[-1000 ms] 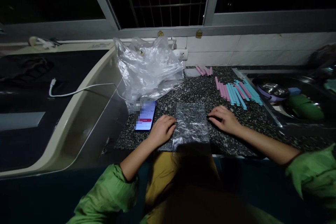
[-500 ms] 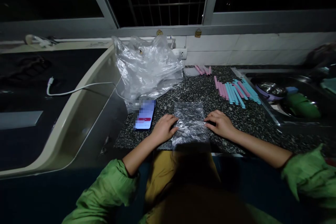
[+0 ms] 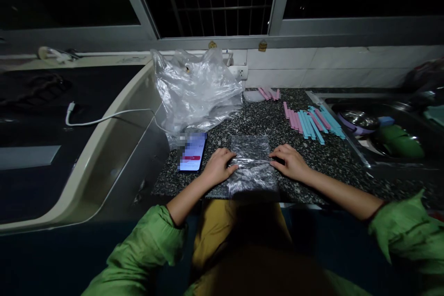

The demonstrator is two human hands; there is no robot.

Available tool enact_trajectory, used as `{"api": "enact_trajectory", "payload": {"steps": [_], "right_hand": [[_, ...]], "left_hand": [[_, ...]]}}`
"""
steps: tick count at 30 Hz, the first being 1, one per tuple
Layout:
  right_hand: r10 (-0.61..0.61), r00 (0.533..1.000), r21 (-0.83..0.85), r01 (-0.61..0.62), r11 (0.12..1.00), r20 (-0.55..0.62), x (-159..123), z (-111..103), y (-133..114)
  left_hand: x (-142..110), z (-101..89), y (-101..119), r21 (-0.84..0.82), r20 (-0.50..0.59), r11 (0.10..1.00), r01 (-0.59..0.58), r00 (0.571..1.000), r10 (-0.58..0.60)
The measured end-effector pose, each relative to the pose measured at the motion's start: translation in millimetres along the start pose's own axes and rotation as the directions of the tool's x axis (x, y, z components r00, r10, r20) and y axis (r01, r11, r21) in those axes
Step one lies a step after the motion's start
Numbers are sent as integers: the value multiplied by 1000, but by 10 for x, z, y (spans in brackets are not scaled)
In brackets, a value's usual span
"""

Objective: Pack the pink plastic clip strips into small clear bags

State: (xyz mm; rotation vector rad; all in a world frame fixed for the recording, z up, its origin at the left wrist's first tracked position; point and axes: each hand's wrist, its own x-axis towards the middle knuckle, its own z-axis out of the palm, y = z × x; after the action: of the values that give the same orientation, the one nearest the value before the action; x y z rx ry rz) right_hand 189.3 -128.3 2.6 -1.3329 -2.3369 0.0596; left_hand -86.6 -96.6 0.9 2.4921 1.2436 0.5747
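Note:
A clear, crinkled plastic bag (image 3: 250, 148) lies flat on the speckled counter in front of me, its near end in shadow at the counter's edge. My left hand (image 3: 219, 166) grips its left edge, thumb and forefinger bent in on the film. On the opposite edge my right hand (image 3: 289, 162) pinches the plastic between thumb and fingers. A taut crease runs across the bag from one hand to the other. Just left of my left hand lies a phone (image 3: 193, 151) with its screen lit.
Pink and light-blue strips (image 3: 310, 122) lie in a row at the right, with several pink ones (image 3: 268, 94) near the wall. A large clear plastic bag (image 3: 199, 88) is heaped behind the phone. A sink (image 3: 367, 152) holding dishes is at far right; a white cable (image 3: 111, 115) crosses the left.
My left thumb has moved slightly inward over the bag, and the crease between my hands looks straighter. Both hands stay at the bag's edges. The view has shifted a little.

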Motion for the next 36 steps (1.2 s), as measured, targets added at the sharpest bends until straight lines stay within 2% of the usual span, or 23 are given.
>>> {"api": "enact_trajectory", "payload": {"steps": [7,13,20,25,28,31,34,36], "right_hand": [[-95,995,-125,92,988,-24,-36,32,-10],[-129,990,-195,116,974,-54,22,26,-32],[-184,979,-156,169,973,-86,200,-223,-48],[-214,974,-159,200,967,-76,340,-451,-119],[-233,969,-176,215,960,-85,411,-602,-154],[-258,959,-215,228,950,-119,466,-750,-169],[-270,953,-264,227,937,-139,497,-863,-172],[-267,953,-288,218,932,-142,508,-910,-176]], "left_hand": [[-27,77,-53,-10,-47,999,-48,998,47],[-25,67,-19,-24,-59,999,-39,998,37],[56,-26,42,-88,-43,995,-50,998,46],[185,-47,173,-226,-35,972,-61,998,55],[241,-43,236,-321,-79,947,9,996,-36],[243,-33,239,-403,-132,900,164,963,-235],[202,-17,229,-536,-42,790,298,925,-377],[173,-3,253,-678,81,650,343,914,-398]]}}
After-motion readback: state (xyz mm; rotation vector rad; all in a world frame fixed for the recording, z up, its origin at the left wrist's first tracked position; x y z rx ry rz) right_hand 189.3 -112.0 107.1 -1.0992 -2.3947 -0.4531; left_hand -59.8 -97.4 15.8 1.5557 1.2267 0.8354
